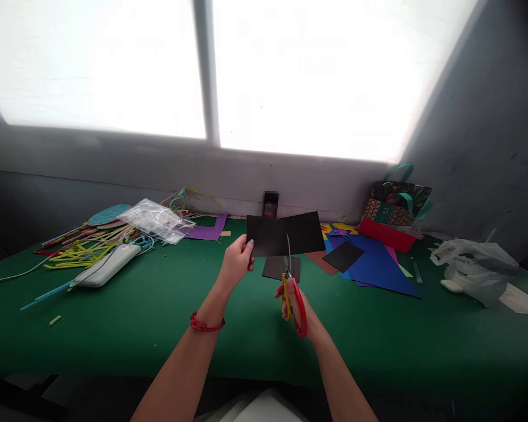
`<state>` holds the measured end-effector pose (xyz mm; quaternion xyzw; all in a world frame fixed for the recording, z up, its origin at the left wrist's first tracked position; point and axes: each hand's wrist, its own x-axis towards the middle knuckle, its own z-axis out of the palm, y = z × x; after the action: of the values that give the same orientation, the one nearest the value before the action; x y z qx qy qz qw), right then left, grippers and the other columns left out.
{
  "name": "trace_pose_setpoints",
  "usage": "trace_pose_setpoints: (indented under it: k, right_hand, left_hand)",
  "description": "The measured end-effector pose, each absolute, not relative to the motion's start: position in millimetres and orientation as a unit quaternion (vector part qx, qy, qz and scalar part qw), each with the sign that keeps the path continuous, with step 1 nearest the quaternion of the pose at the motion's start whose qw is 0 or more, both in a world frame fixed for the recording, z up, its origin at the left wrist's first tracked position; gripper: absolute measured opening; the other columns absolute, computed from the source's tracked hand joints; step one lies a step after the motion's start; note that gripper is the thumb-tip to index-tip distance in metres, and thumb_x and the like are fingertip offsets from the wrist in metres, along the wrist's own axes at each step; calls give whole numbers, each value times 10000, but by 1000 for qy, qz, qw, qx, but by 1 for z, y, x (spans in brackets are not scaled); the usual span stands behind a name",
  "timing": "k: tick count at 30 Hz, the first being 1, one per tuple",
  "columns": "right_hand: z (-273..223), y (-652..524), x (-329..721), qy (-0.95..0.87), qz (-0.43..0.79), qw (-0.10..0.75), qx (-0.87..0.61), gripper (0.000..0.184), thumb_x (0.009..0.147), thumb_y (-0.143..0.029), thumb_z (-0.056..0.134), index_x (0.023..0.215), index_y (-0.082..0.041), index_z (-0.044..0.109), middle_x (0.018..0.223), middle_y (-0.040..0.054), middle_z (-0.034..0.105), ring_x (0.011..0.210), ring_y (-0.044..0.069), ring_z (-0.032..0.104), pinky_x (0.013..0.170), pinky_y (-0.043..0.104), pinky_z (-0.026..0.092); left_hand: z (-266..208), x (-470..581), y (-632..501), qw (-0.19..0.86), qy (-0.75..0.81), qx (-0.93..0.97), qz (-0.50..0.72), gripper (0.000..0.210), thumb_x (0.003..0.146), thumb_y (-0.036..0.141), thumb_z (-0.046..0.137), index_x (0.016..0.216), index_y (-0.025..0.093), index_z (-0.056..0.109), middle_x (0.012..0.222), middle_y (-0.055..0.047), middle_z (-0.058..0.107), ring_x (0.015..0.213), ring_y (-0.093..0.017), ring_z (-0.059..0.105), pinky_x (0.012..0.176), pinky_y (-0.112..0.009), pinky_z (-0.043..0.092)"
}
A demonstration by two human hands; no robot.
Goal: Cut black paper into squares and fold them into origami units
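A sheet of black paper (303, 231) is held up above the table by my left hand (240, 257), which pinches its left edge between thumb and fingers. My right hand (294, 299) grips scissors (300, 313) with one red and one yellow handle. The scissor blades stand apart around the lower edge of the sheet, near its middle, where a bend or cut line runs upward. Under the sheet, a smaller black paper piece (273, 268) lies on the green table (246, 346), partly hidden by the scissors.
Coloured paper sheets (374, 261) and a red strip (387, 234) lie to the right, before a patterned bag (396, 202). A plastic bag (475, 266) sits far right. On the left are a white power strip (110, 265), yellow-green strips (79, 255) and clear plastic wrapping (156, 218).
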<state>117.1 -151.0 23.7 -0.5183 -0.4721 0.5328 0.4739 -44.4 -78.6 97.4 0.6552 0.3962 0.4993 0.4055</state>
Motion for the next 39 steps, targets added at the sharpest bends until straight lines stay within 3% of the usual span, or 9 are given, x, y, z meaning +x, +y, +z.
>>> trace_pose_setpoints:
  k: [39]
  right_hand:
    - [23, -151, 117, -468, 530, 476, -523, 521, 721, -685, 319, 722, -194, 492, 664, 7, 517, 451, 88, 438, 427, 241, 439]
  left_hand:
    - [97, -45, -80, 405, 399, 654, 499, 247, 804, 401, 408, 829, 173, 498, 521, 48, 401, 384, -71, 431, 368, -189, 366]
